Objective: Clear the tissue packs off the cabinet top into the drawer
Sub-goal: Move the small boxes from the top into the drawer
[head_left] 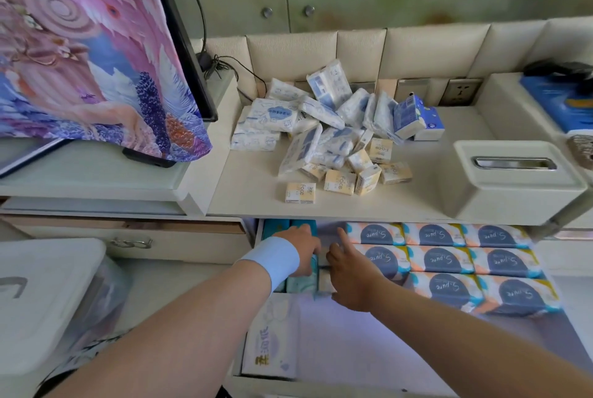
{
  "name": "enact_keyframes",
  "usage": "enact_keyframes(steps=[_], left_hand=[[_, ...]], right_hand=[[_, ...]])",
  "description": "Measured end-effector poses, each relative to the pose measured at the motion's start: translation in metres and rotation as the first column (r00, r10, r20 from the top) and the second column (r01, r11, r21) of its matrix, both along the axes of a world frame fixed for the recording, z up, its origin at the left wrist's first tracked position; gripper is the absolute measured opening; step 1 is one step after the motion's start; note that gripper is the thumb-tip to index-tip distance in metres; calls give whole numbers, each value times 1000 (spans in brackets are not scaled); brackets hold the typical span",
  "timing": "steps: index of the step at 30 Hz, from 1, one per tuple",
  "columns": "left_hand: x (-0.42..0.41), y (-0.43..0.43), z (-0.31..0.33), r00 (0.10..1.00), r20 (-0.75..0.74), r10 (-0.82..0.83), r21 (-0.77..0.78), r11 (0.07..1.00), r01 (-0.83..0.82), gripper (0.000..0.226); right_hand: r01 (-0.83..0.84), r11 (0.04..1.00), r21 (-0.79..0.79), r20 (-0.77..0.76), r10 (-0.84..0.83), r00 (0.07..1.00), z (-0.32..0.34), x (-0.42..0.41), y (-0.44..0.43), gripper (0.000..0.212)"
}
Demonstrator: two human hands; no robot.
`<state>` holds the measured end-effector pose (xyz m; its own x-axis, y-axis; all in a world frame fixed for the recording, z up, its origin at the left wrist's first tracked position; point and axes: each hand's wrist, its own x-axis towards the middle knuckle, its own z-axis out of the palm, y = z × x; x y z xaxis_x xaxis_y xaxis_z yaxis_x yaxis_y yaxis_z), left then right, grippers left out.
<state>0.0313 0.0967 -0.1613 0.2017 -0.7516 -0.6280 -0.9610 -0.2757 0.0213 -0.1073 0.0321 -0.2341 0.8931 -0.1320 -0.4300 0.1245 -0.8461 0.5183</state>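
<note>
Lying jumbled on the cabinet top (250, 192), tissue packs (330, 131) point every way.

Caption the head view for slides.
Left hand and right hand reach into open drawer; white and yellow tissue packs heap on cream cabinet top.

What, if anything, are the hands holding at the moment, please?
It cannot be told: the left hand and right hand reach into the drawer, fingers mostly hidden.

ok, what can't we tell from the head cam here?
Head view:
- Left hand: fingertips hidden under its own back, grip unclear.
- Small pack by the right hand: blurred, label unreadable.
- Pile on the cabinet top: packs overlap, count unclear.
- Drawer: rear hidden under the cabinet top.
</note>
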Motion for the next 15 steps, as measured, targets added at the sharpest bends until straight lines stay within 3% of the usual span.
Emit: enact_keyframes(steps=[4,7,11,13,15], left_hand=[[9,-2,10,1000,-21,3,14,1000,-3,53],[14,-1,14,1000,-19,-4,25,1000,4,56],[19,-7,25,999,-42,-24,17,1000,24,49],[25,-17,32,997,-72,-8,-67,998,3,23],[32,-24,40,992,-104,71,-222,971,-93,5]], right_hand=[[47,987,-152,-69,-58,996,-4,14,6,28],[164,977,-135,35,-161,986,-8,18,3,31],[185,977,110,198,-204,959,-6,19,-6,34],[44,968,249,378,-139,915,2,20,-15,31],[-112,944,311,600,-103,793,17,22,-23,24]])
